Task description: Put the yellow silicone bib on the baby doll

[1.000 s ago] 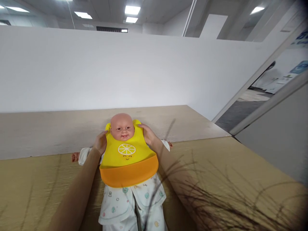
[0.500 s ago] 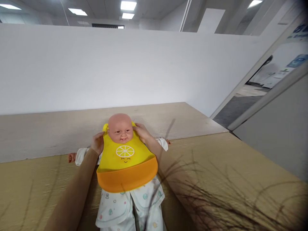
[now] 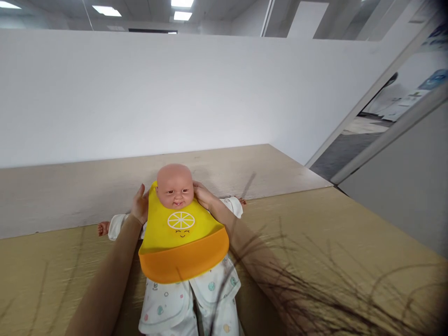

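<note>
White partition wall (image 3: 210,93) backs the pale wooden table (image 3: 297,242). The left hand (image 3: 140,206) holds one finger upright, apart; the right hand (image 3: 205,194) hides its fingertips behind the bald plastic doll (image 3: 175,179); whether either pinches, I cannot tell. Between them, the yellow silicone bib with orange pocket (image 3: 184,242) runs lengthwise down its chest, pocket toward the person. Neckline fitting seems in hand; next calls for gentle, even fingers.

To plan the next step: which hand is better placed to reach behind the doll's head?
Probably the right hand: it lies beside the doll's head; the left hand sits farther out.
</note>
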Available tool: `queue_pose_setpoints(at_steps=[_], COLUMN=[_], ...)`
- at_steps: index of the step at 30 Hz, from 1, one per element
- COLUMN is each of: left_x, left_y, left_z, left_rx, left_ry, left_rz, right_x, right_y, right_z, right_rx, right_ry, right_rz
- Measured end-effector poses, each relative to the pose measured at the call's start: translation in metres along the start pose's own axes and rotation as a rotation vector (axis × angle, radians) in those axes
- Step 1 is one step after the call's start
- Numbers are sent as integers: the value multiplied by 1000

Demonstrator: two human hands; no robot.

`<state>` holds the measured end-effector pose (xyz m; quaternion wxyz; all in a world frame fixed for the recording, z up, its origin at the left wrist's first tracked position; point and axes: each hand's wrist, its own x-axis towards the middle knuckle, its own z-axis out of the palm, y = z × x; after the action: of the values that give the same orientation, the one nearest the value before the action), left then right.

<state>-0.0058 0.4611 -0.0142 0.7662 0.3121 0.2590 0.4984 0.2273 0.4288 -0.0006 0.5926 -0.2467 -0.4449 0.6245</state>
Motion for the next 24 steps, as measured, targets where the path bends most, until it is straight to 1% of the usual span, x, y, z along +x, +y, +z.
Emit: queue_pose_setpoints(at_steps=[2,3,4,6,10,14,19,24], left_x=[3,4,5,5,5,6,6,5], left_y=[-1,-1,-1,-2,-2,-3,-3,-3], left_z=[-4,-5,-6,-7,-6,-7,-7,1], left_rx=[-13,-20,-25,-26,-2,15,5,19], left_ry=[-53,-76,-94,-116,-128,-132,-77,-21], left_rz=[-13,-16,-19,-25,-50,-54,-42,-67], right_x=[16,22,27,32,32,32,37,42], right_y=[7,10,13,17,23,25,27,35], right_z=[-7,-10,-12,-16,-21,-24,-26,-30], right_rx=[1,-2,-8,-15,-19,-65,-47,-85], right_ry=[13,11,5,-14,-61,-64,-151,-154], right_rz=[188,245,271,273,261,258,220,212])
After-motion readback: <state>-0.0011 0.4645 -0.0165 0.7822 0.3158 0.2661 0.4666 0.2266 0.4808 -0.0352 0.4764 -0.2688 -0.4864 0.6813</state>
